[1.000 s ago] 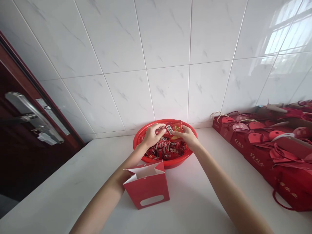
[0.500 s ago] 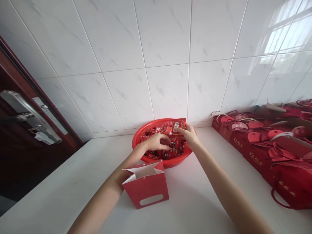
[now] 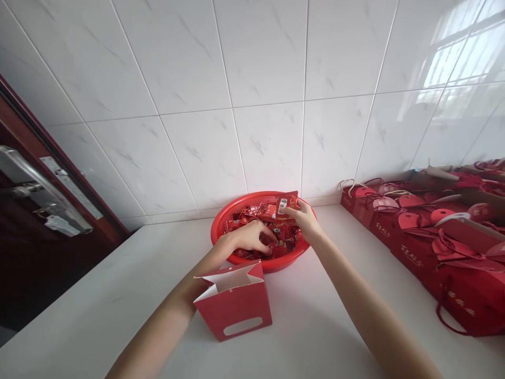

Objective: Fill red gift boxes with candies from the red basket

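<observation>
- Inside the basket (image 3: 216, 228), our left hand (image 3: 252, 235) seemingly gathers packets (image 3: 291, 239), grip unclear.
- By its right rim, our right hand (image 3: 305, 218) pinches a larger packet (image 3: 284, 203).
- Next likely: sure left pinch.

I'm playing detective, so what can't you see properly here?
All in the head view:
Left hand: its grip is blurred among the red packets; whether it holds one is unclear.
Inside bottom of the open red bag: hidden by its front wall.
Door: cut off by the left edge.
Red boxes: cut off by the right edge.
Packet print: mostly too small.
</observation>
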The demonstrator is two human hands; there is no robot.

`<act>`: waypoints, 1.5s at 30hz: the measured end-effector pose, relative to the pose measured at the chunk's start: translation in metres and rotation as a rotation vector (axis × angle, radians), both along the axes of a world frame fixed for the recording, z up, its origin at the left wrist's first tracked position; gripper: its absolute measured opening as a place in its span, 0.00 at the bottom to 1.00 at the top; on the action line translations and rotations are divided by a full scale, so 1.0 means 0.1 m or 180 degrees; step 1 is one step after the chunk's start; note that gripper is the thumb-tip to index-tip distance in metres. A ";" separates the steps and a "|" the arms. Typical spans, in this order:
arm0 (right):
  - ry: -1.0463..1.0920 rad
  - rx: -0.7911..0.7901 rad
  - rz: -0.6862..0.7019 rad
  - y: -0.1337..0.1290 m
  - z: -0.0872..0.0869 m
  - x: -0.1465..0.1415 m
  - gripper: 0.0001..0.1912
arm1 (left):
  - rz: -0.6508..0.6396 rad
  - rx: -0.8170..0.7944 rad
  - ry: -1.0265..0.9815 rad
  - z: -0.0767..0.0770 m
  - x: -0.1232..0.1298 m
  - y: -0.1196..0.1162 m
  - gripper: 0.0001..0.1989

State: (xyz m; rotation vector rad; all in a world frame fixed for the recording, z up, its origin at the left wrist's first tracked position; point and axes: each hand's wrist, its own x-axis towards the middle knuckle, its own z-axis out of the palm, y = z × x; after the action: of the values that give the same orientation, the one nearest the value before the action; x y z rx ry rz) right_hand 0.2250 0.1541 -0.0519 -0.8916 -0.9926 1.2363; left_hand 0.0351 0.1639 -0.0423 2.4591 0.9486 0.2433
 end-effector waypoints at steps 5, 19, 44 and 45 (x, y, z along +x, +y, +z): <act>0.0013 0.0047 0.0005 0.01 -0.02 0.01 0.19 | 0.0515 0.0323 -0.0308 -0.04 -0.05 0.08 0.14; 0.0028 0.0006 0.0047 0.00 0.00 0.01 0.19 | 0.0999 0.0954 -0.1262 -0.19 -0.22 0.32 0.19; -0.0078 -0.0008 0.0317 -0.05 0.04 0.02 0.20 | 0.1081 0.1422 -0.2178 -0.11 -0.19 0.25 0.15; -0.0092 0.0003 0.0358 -0.05 0.04 0.02 0.20 | 0.1059 0.1364 -0.2130 -0.11 -0.18 0.24 0.16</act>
State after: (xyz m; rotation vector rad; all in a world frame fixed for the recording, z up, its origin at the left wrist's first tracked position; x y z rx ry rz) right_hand 0.2274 0.1490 -0.0479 -0.8648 -1.0785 1.3205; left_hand 0.0166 0.1874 -0.0528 2.2743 1.0528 1.4056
